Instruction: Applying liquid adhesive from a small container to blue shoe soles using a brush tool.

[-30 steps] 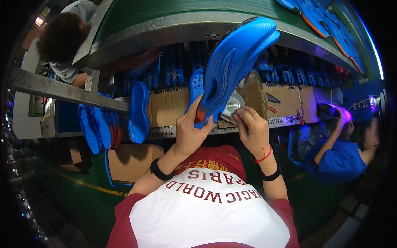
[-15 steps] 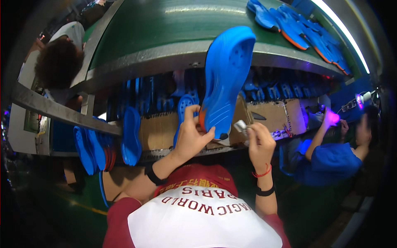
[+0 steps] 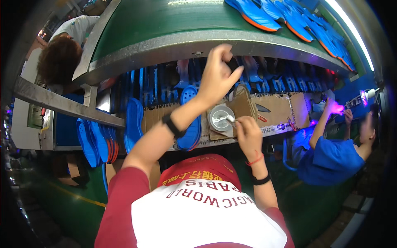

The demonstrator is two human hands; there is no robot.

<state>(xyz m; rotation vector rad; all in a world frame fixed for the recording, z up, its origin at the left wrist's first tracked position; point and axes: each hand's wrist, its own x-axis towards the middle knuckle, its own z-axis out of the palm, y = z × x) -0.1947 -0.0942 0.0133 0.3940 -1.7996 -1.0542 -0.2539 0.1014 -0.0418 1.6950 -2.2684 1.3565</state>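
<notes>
My left hand (image 3: 217,78) is raised in front of the conveyor's metal edge, thumb and fingers apart, with nothing seen in it. Lower on the right, my right hand (image 3: 249,134) pinches a small whitish applicator (image 3: 230,119), its exact kind unclear. The applicator's tip is over a clear round cup (image 3: 216,112), whose inside looks pale and wet. This cup stands on the cardboard-covered bench beside a brown ridged pad (image 3: 243,103). Left of the cup, a blue shoe sole (image 3: 190,134) leans upright against the bench, partly behind my left forearm.
Blue soles with orange edges (image 3: 258,18) lie on the green conveyor belt (image 3: 165,25). More blue soles (image 3: 89,142) hang at left by a metal rail (image 3: 62,105). A knife (image 3: 262,108) lies on the cardboard. Co-workers are at far left and at right, one in blue (image 3: 331,161).
My left hand has let go of the blue shoe sole and moved up toward the conveyor. My right hand has moved slightly down and left, bringing the applicator over the cup, which is now uncovered.
</notes>
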